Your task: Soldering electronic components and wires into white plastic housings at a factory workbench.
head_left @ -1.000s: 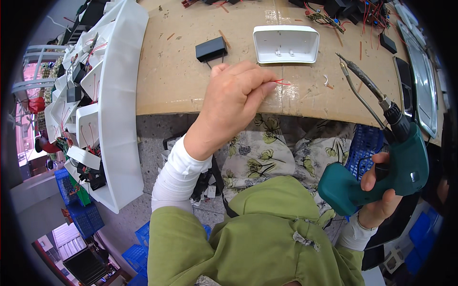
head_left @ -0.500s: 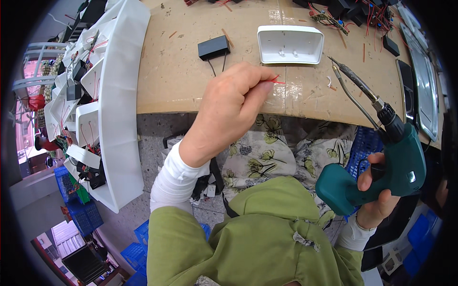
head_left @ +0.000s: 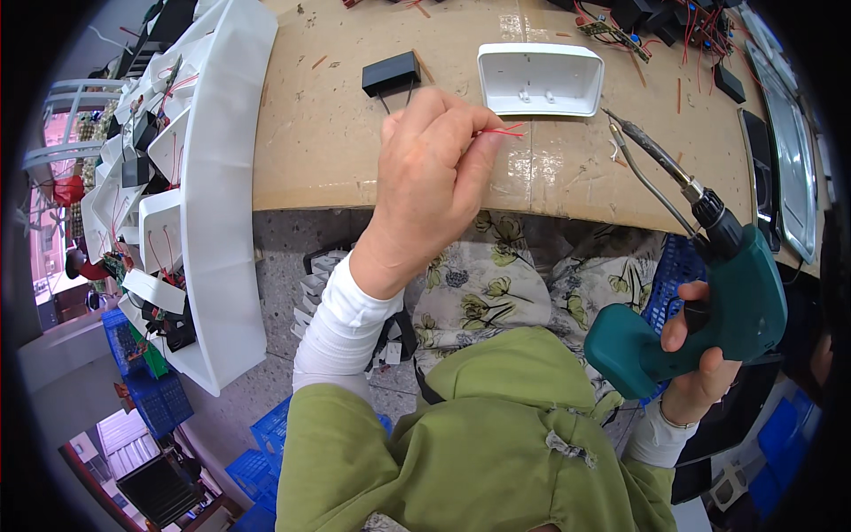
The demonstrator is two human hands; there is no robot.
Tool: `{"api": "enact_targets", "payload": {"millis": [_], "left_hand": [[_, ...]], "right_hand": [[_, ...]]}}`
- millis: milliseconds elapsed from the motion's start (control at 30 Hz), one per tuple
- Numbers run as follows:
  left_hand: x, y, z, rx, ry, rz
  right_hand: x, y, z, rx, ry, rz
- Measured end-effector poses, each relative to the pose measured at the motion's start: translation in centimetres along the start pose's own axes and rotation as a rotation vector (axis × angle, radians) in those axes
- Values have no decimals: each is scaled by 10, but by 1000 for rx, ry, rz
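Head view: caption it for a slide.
Left hand pinches thin red wires near an open white plastic box; right hand grips a teal pistol-shaped soldering tool.

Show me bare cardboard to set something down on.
Bare cardboard lies between the white bin and the left hand, and below the white housing, right of the red wires. Crowded: the far right, with black boxes and a circuit board.

The left hand (head_left: 425, 168) has its back up, with the thumb (head_left: 477, 170) pinched against the first finger (head_left: 472, 120) and the rest tucked in. Its wrist (head_left: 377, 264) and left arm (head_left: 335, 341) reach up behind it. The right hand (head_left: 702, 371) is lower, off to its right — fingers bent, with the right arm (head_left: 658, 436) just below that hand.
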State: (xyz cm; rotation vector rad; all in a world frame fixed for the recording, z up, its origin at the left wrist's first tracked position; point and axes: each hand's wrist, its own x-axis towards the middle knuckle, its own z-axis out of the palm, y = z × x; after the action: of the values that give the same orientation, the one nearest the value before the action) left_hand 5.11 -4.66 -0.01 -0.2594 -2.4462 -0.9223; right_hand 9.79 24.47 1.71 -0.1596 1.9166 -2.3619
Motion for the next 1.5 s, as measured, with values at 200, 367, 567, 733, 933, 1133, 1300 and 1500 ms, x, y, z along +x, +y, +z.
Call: {"api": "enact_targets", "payload": {"millis": [200, 367, 567, 733, 933, 1133, 1300, 1500], "left_hand": [[8, -9, -10, 239, 14, 175], [22, -13, -4, 185, 77, 225], [31, -11, 8, 136, 51, 163], [35, -11, 17, 331, 110, 275], [38, 5, 18, 266, 22, 136], [60, -34, 30, 3, 496, 839], [38, 1, 13, 211, 43, 180], [42, 5, 13, 272, 67, 200]], "right_hand": [[2, -1, 7, -73, 21, 14], [5, 0, 16, -110, 12, 29], [6, 1, 31, -168, 28, 17], [5, 2, 42, -160, 49, 34], [5, 6, 43, -156, 47, 43], [4, 6, 43, -143, 23, 28], [2, 6, 38, -140, 49, 45], [3, 8, 40, -137, 52, 36]]}}
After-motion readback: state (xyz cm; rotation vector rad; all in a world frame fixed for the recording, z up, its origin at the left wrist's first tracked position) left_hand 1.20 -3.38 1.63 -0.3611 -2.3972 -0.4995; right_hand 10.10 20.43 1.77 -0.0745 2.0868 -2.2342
